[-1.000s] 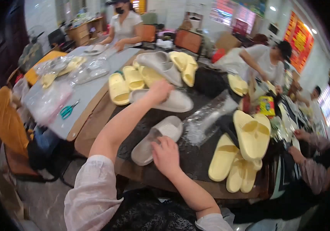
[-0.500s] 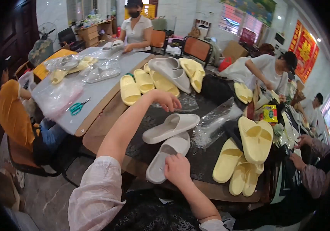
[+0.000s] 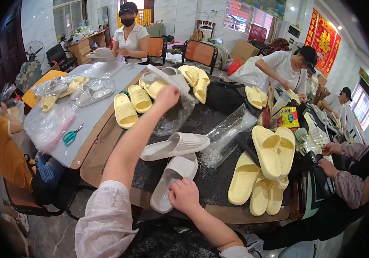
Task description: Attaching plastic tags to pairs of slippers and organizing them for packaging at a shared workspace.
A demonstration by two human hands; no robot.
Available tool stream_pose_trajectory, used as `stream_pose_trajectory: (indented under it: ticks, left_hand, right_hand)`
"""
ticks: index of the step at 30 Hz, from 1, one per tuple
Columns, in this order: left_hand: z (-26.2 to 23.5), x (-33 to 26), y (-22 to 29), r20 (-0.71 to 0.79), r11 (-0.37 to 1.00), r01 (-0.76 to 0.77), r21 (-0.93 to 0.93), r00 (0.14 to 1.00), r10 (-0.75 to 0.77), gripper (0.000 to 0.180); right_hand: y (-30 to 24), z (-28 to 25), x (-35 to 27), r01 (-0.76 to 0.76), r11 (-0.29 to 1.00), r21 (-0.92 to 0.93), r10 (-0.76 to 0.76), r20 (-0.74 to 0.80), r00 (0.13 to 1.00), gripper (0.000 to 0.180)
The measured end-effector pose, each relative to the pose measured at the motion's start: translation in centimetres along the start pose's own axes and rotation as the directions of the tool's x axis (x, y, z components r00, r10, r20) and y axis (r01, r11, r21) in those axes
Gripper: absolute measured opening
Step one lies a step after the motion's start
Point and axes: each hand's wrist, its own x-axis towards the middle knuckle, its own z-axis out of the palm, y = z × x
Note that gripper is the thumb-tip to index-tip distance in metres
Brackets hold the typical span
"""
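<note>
My left hand (image 3: 167, 98) is closed at the side of a tilted grey slipper (image 3: 172, 80), raised over a pile of slippers. A wrinkled clear plastic bag (image 3: 173, 118) hangs or lies just below that hand. In front of me, one grey slipper (image 3: 178, 145) lies crosswise, overlapping the toe of another grey slipper (image 3: 165, 189). My right hand (image 3: 184, 195) rests at the heel of this nearer one, its fingers curled over the edge. Several yellow slippers (image 3: 126, 112) stand left of and behind the raised slipper.
More yellow slippers (image 3: 242, 180) are stacked at the right. Flat clear bags (image 3: 229, 137) lie mid-table. Green-handled scissors (image 3: 71, 135) and bagged slippers (image 3: 92, 95) are on the grey table at left. Co-workers sit around; one person's hands (image 3: 330, 157) are close on my right.
My left hand has moved left and away from me, closing on a grey slipper and tilting it up off the pile. My right hand stays on its slipper. The view has shifted slightly.
</note>
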Motion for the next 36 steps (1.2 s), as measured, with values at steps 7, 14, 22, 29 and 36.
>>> stream_pose_trajectory:
  ticks: [7,14,22,29,36]
  left_hand:
    - [-17.6,4.7,2.1,-0.158,0.98,0.199,0.025,0.969,-0.193,0.028]
    - [-36.1,-2.2,-9.6,-0.613,0.829,0.437,0.349,0.776,-0.15,0.029]
    - [-38.4,-15.8,-26.3,-0.522,0.763,0.342,0.549,0.853,-0.007,0.062]
    - [-29.2,-21.5,-29.0,0.391,0.807,0.335,0.486,0.743,-0.543,0.039]
    - [-32.3,-21.2,-30.0,0.125,0.763,0.558,0.327,0.774,-0.62,0.038]
  right_hand:
    - [0.0,0.2,0.0,0.007,1.0,0.031,-0.007,0.012,1.0,0.009]
    - [-0.6,-0.2,0.1,-0.006,1.0,0.03,0.005,0.015,1.0,0.008]
    - [-0.7,0.0,0.2,0.005,1.0,0.003,-0.005,0.012,1.0,0.009]
    - [-0.8,0.2,0.1,-0.014,1.0,-0.009,0.014,0.049,0.999,0.011]
    - [-1.4,0.1,0.6,0.014,1.0,0.024,-0.015,0.037,0.999,0.01]
